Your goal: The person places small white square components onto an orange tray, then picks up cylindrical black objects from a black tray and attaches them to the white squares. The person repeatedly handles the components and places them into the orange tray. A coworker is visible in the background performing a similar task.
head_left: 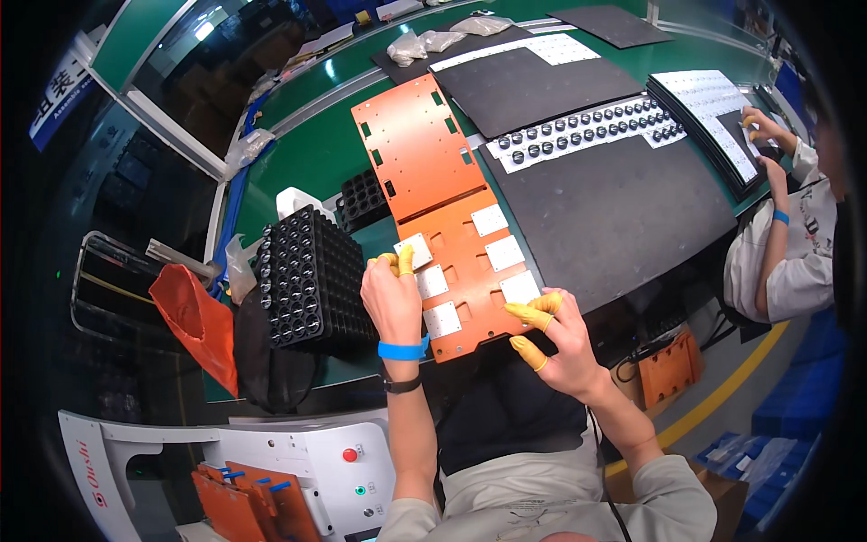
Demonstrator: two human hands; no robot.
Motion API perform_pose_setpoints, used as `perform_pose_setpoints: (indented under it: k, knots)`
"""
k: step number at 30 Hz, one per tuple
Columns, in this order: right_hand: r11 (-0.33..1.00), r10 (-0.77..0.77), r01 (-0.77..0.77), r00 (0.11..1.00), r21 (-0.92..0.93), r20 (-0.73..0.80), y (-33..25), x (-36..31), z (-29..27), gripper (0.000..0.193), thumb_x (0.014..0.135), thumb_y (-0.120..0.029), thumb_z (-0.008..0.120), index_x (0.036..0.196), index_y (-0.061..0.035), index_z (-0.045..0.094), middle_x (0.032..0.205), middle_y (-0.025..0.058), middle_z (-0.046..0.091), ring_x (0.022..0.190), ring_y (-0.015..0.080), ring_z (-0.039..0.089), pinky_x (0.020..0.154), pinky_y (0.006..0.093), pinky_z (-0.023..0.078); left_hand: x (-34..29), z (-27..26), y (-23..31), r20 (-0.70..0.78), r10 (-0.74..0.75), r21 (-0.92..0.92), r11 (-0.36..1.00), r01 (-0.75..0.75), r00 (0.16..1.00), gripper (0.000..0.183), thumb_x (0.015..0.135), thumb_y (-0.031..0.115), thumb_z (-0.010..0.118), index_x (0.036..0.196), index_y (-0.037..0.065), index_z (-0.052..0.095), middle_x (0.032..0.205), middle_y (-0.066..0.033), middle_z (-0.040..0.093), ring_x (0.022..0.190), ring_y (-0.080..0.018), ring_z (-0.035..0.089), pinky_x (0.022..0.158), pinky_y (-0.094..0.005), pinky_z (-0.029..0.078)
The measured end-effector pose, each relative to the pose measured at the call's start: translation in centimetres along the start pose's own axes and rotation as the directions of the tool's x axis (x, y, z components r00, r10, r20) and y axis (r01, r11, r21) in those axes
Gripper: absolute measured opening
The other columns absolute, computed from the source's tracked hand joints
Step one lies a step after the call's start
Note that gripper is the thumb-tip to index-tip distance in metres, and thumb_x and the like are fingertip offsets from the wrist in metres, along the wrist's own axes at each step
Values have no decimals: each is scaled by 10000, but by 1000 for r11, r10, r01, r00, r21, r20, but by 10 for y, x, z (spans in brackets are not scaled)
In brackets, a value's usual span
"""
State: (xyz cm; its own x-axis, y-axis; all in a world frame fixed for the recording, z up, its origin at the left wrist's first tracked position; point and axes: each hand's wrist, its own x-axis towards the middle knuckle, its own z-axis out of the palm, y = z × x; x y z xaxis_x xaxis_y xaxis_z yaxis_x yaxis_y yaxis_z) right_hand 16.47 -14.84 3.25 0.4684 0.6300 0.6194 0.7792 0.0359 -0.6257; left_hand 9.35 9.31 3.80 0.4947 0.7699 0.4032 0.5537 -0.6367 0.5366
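Note:
An orange fixture board (479, 303) lies in front of me, with white square plates in two columns on it. My left hand (393, 294), in yellow finger cots and a blue wristband, has its fingertips closed on the far-left white square plate (416, 249). Below it in that column are a middle plate (433, 281) and a near plate (442, 320). My right hand (562, 341), also in yellow finger cots, is open at the near-right plate (519, 286); its fingers reach that plate's lower edge, thumb apart. Another orange board (420, 149) adjoins the far side.
Stacked black trays (312, 275) with round pockets stand left of the boards. To the right lie a black sheet (614, 217) and a white strip with black round parts (587, 131). A co-worker's hand (768, 126) works at the far-right stack. An orange bag (194, 316) hangs at left.

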Motion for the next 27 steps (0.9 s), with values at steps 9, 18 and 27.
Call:
perform_pose_setpoints:
  k: [9, 18, 27]
  knots:
    - [1000, 8, -8, 1000, 10, 1, 6, -4, -3, 465, 761, -103, 809, 1204, -55, 677, 982, 88, 593, 963, 300, 553, 919, 421, 431, 12, 21, -19, 156, -51, 69, 997, 40, 987, 278, 975, 182, 581, 946, -81, 667, 943, -262, 650, 901, -448, 631, 779, -508, 502]
    - [999, -29, 27, 998, 29, 63, 2, 8, 0, 464, 766, -112, 811, 1208, -65, 678, 980, 108, 596, 955, 307, 549, 929, 421, 429, 17, 19, -11, 266, -185, 83, 982, 169, 946, 267, 944, 202, 596, 1002, -27, 722, 921, -273, 696, 886, -454, 668, 770, -513, 528]
    - [995, 21, -28, 997, 99, 76, 58, 148, 42, 334, 890, -197, 697, 1188, -60, 635, 1152, 176, 568, 1104, 352, 532, 979, 450, 420, 21, 27, -32, 366, -257, -91, 947, 309, 894, 366, 958, 340, 612, 1014, -1, 732, 918, -256, 705, 887, -445, 676, 733, -489, 517]
